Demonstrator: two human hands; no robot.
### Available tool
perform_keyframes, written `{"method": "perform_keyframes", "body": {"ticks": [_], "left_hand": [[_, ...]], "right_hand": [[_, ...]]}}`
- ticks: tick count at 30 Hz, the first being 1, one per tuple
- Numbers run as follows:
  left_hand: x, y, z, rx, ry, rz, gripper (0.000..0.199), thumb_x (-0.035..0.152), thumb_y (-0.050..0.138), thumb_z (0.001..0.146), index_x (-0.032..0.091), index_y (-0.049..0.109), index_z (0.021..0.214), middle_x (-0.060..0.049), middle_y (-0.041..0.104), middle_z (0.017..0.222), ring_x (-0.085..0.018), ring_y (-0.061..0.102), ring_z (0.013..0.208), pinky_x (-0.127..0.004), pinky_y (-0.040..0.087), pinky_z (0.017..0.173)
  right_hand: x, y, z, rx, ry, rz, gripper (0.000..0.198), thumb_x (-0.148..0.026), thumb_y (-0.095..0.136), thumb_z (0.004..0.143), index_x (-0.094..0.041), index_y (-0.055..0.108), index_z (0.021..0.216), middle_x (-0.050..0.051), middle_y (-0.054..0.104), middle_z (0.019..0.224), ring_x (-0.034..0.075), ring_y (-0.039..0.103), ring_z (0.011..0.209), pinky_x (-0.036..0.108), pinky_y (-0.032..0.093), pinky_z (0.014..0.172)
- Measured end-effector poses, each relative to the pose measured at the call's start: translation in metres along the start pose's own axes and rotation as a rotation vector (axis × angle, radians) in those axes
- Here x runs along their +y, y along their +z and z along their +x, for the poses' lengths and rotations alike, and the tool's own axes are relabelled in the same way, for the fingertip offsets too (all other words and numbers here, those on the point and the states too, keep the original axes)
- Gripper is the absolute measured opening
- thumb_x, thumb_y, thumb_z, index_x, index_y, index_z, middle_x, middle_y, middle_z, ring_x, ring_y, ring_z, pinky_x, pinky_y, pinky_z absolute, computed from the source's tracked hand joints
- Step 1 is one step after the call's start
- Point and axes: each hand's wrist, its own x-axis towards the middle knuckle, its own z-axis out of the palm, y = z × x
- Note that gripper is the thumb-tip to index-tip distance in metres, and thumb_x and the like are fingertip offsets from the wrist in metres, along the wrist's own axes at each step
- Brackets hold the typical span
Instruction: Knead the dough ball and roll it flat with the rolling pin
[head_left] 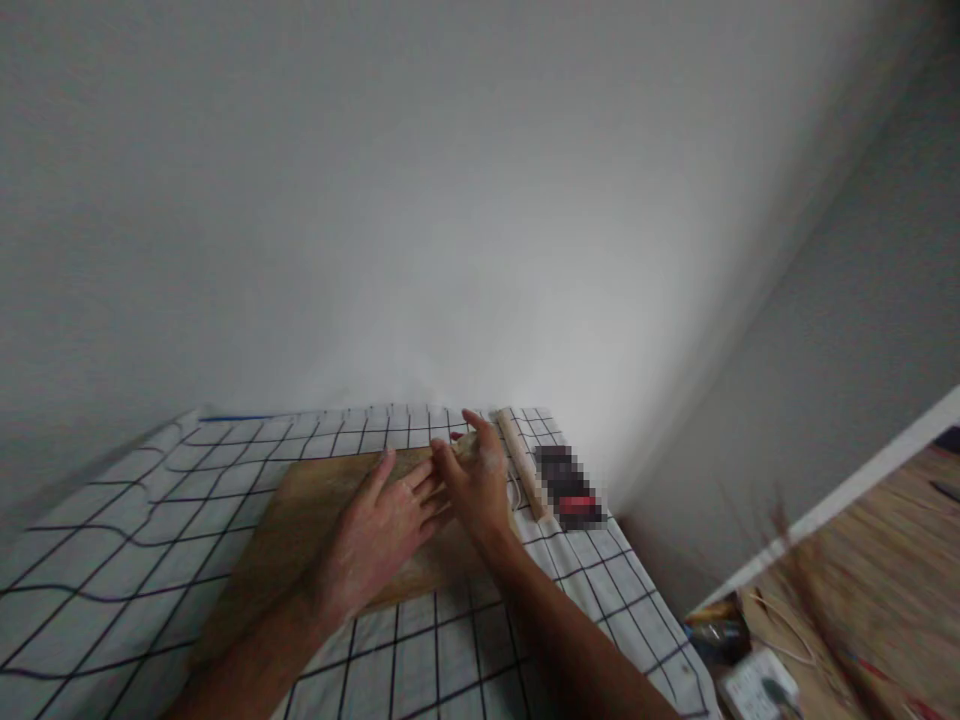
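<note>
My left hand (386,530) is over a wooden board (285,530), its fingers stretched out and the thumb raised. My right hand (480,480) is close beside it, thumb and forefinger apart, with the thumb by the left fingertips. Pale, flour-like smudges show on the skin of both hands. Something small and whitish (466,442) lies just behind the right hand, mostly hidden, so I cannot make out what it is. To the right of the board lies a wooden rolling pin (521,460).
A white cloth with dark grid lines (405,660) covers the table against a pale wall. A blurred-out dark and red item (570,490) lies right of the rolling pin. Below the table's right edge are a cardboard box (787,630) and a white object (761,685).
</note>
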Motion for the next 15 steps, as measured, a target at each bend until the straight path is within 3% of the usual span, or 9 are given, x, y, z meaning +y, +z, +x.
{"method": "perform_keyframes", "body": {"ticks": [3, 6, 9, 11, 15], "left_hand": [[0.005, -0.008, 0.004, -0.151, -0.045, 0.009, 0.062, 0.062, 0.049, 0.092, 0.016, 0.061, 0.131, -0.018, 0.063, 0.133, -0.033, 0.062, 0.119, -0.047, 0.053, 0.093], [0.016, -0.022, 0.009, -0.01, 0.098, 0.112, 0.045, 0.049, 0.054, 0.094, 0.014, 0.065, 0.121, -0.016, 0.071, 0.118, -0.028, 0.07, 0.098, -0.039, 0.057, 0.079], [0.022, -0.031, 0.009, 0.142, 0.203, 0.152, 0.036, 0.044, 0.056, 0.093, 0.014, 0.067, 0.111, -0.011, 0.075, 0.099, -0.021, 0.07, 0.077, -0.032, 0.056, 0.065], [0.02, -0.03, 0.008, 0.19, 0.238, 0.188, 0.035, 0.044, 0.058, 0.092, 0.014, 0.068, 0.107, -0.009, 0.074, 0.093, -0.018, 0.068, 0.07, -0.029, 0.054, 0.061], [0.005, -0.021, 0.007, 0.209, 0.325, 0.321, 0.043, 0.051, 0.06, 0.089, 0.012, 0.069, 0.106, -0.011, 0.073, 0.095, -0.021, 0.069, 0.08, -0.031, 0.054, 0.067]], "right_hand": [[0.016, -0.008, 0.016, 0.022, 0.226, 0.262, 0.033, -0.038, 0.068, 0.083, -0.021, 0.063, 0.109, 0.003, 0.07, 0.087, 0.017, 0.066, 0.071, 0.03, 0.056, 0.066], [0.021, -0.009, 0.023, 0.015, 0.343, 0.508, 0.03, -0.043, 0.071, 0.079, -0.02, 0.06, 0.095, -0.003, 0.064, 0.068, 0.01, 0.055, 0.048, 0.02, 0.042, 0.041], [0.013, -0.004, 0.023, 0.03, 0.414, 0.644, 0.036, -0.05, 0.074, 0.077, -0.022, 0.053, 0.084, -0.009, 0.054, 0.055, 0.006, 0.041, 0.037, 0.016, 0.024, 0.032], [0.005, 0.001, 0.019, 0.031, 0.464, 0.681, 0.04, -0.054, 0.074, 0.077, -0.024, 0.048, 0.079, -0.012, 0.045, 0.047, 0.006, 0.033, 0.033, 0.016, 0.019, 0.031], [-0.006, 0.009, 0.007, -0.068, 0.536, 0.707, 0.048, -0.066, 0.064, 0.083, -0.023, 0.046, 0.07, -0.01, 0.04, 0.042, 0.007, 0.03, 0.032, 0.019, 0.019, 0.031]]}}
